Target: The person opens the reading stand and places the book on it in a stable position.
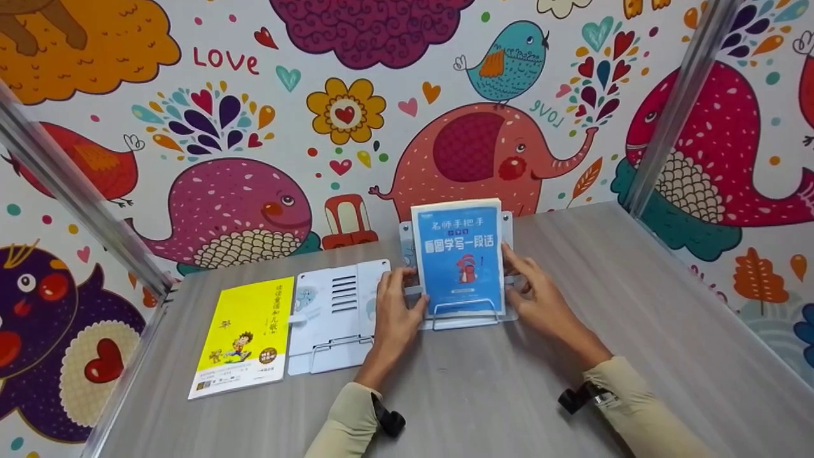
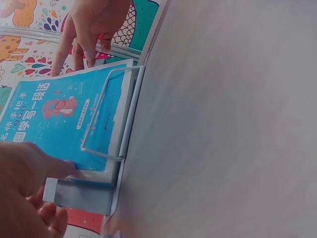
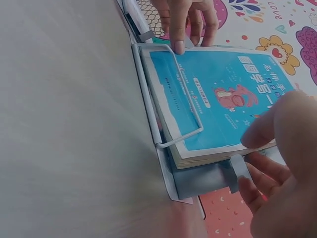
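A thick blue book (image 1: pixel 463 254) stands leaning back on a white book stand (image 1: pixel 507 224), with a wire holder (image 2: pixel 131 115) across its lower front. My left hand (image 1: pixel 397 312) is at the book's left edge, thumb on the lower cover and fingers curled behind the stand's side. At the opposite edge, my right hand (image 1: pixel 537 289) has its thumb against the cover's edge. Its other fingers are bent behind, beside a grey side clip (image 3: pixel 238 166). The stand's back is mostly hidden by the book.
Left of the hands, a second white stand (image 1: pixel 324 331) with slots lies on the grey table (image 1: pixel 483 394). A yellow book (image 1: pixel 254 324) lies beside it. A cartoon-printed wall (image 1: pixel 356 38) rises behind, with metal posts (image 1: pixel 674 114) at the corners.
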{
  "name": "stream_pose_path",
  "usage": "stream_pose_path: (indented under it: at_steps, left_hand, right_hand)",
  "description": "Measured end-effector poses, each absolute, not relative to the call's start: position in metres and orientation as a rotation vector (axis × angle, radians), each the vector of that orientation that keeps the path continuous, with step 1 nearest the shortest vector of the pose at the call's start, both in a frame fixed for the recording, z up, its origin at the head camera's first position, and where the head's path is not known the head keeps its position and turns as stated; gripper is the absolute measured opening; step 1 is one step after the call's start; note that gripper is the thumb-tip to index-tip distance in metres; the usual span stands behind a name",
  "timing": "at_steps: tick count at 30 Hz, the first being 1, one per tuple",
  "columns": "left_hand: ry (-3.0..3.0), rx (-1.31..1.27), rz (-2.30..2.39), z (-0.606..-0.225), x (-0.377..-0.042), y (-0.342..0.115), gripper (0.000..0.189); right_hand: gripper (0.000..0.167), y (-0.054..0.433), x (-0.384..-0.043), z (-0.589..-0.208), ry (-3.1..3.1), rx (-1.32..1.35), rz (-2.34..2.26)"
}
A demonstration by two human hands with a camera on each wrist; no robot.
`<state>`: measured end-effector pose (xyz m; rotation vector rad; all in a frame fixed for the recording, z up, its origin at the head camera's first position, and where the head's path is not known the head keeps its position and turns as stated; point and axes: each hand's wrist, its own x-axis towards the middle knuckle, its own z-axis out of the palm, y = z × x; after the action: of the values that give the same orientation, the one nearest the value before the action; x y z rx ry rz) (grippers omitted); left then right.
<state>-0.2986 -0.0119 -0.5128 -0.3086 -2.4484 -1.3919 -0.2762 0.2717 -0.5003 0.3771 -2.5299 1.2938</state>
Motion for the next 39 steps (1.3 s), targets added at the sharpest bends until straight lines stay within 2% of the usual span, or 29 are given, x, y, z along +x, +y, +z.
stream_pose_path:
  at_steps: [7,24,39]
  left_hand:
    - [-2.463,-0.291,-1.321,-0.513,-0.297,-0.01,0.046]
    - [-2.458,-0.318,-1.38,-0.516,-0.302,-0.004,0.036]
    - [-2.415,-0.292,-1.406,-0.52,-0.313,0.021,0.038]
  right_hand:
    - [0.062,0.269,-0.283,-0.504,-2.507,0.306,1.18]
    - [0.051,0.278,-0.28,-0.499,-2.559,0.176,1.136]
    - [0.033,0.294,-0.282,-0.499,-2.506,0.198,1.219]
